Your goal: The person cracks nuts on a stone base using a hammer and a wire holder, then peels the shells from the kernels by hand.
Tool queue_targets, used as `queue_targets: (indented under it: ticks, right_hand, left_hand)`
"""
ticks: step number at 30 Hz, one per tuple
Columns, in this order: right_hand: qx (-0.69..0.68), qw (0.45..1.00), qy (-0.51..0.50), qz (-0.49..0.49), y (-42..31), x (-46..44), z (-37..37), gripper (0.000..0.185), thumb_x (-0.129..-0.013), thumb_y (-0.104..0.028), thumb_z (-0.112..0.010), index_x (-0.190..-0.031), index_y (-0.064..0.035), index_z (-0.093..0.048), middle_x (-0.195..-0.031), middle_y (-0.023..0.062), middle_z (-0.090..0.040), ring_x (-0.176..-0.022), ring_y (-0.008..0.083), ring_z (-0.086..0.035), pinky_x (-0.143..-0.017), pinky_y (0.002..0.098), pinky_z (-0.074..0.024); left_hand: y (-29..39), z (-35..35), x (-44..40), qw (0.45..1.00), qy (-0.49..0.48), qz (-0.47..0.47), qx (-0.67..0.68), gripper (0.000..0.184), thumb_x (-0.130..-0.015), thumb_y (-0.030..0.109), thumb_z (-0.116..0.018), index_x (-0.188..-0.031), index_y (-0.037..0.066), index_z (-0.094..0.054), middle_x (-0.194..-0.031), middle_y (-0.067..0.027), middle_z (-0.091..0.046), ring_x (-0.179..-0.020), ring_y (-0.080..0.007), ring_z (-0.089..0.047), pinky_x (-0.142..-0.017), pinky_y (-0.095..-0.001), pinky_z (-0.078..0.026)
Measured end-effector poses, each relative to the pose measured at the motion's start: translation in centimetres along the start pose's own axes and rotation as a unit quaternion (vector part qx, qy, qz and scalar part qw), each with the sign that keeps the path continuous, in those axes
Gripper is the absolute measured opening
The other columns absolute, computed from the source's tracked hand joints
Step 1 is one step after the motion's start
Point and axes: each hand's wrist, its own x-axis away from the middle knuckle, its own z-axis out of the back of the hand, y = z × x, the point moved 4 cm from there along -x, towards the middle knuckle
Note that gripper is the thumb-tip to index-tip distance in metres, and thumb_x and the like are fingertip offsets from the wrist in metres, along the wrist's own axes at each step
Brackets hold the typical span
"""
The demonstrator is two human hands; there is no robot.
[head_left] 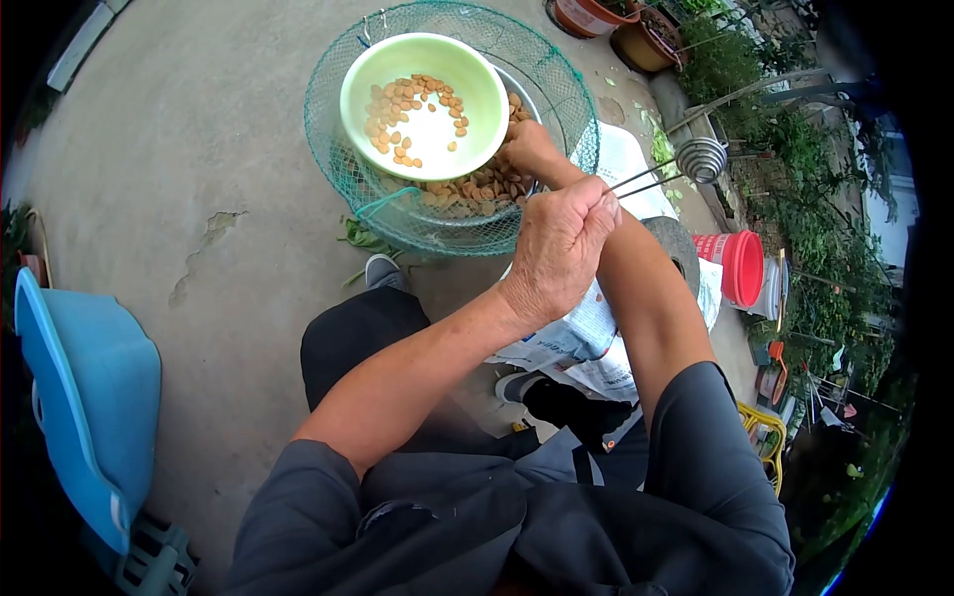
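My left hand [561, 243], near the middle of the view, is closed around the handles of a metal wire tool [702, 160] with a coiled end pointing right. Beyond it, my right hand [532, 152] reaches into a metal basin of brown nuts or pits [487, 189]; its fingers are mostly hidden. The right forearm passes beneath my left hand. A light green bowl [485, 139] sits over the basin's left part, with orange-brown kernels [397, 104] scattered inside. Green netting on a round frame [333, 149] surrounds both containers.
A blue plastic tub [109, 387] stands at left. Printed paper or sacking [566, 338] lies by my knees, beside a round grey stone-like object [674, 246]. At right are a red bucket [743, 268] and plants [795, 199]; flowerpots [646, 45] stand at the top.
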Motion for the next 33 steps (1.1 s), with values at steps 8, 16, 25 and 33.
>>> queue_targets:
  ticks: [8, 16, 25, 33]
  right_hand:
    - [-0.5, 0.853, 0.041, -0.147, 5.5, -3.9, 1.6, 0.012, -0.085, -0.001, -0.061, -0.076, 0.0022, -0.068, -0.07, 0.0114, -0.065, -0.056, 0.0196, -0.059, -0.043, 0.0324, -0.0436]
    - [-0.752, 0.653, -0.088, -0.019, 0.5, 6.0, 9.2, 0.012, -0.092, -0.007, -0.058, -0.103, -0.0058, -0.052, -0.087, 0.0096, -0.052, -0.061, 0.0094, -0.044, -0.043, 0.0185, -0.0301]
    - [-0.605, 0.781, 0.138, -0.074, 10.4, 22.3, 14.0, 0.006, -0.09, -0.009, -0.059, -0.095, -0.007, -0.057, -0.081, 0.0058, -0.056, -0.056, 0.0058, -0.043, -0.041, 0.0162, -0.0282]
    - [-0.048, 0.928, 0.365, 0.058, 13.3, 24.4, 12.5, 0.021, -0.083, -0.009, -0.059, -0.098, -0.0018, -0.072, -0.09, 0.0209, -0.07, -0.082, 0.0367, -0.068, -0.078, 0.0382, -0.0531]
  left_hand:
    - [-1.7, 1.1, -1.1, 0.973, 0.056, 0.129, 0.182, 0.023, -0.103, 0.022, -0.05, -0.086, 0.008, -0.057, -0.064, 0.0093, -0.038, -0.051, 0.0009, -0.03, -0.042, -0.0159, -0.025]
    - [-1.6, 1.0, -1.3, 0.969, 0.078, 0.152, 0.181, 0.022, -0.103, 0.022, -0.05, -0.087, 0.008, -0.055, -0.064, 0.0085, -0.038, -0.05, 0.0004, -0.03, -0.042, -0.0163, -0.025]
    - [-3.6, -2.2, -1.0, 0.966, 0.044, 0.175, 0.183, 0.023, -0.101, 0.018, -0.05, -0.081, 0.009, -0.057, -0.061, 0.0095, -0.039, -0.047, 0.0017, -0.028, -0.041, -0.0171, -0.02]
    - [-5.5, -5.6, -0.9, 0.968, -0.007, 0.204, 0.145, 0.023, -0.103, 0.022, -0.048, -0.085, 0.009, -0.055, -0.06, 0.0095, -0.037, -0.047, 0.0005, -0.028, -0.041, -0.0167, -0.025]
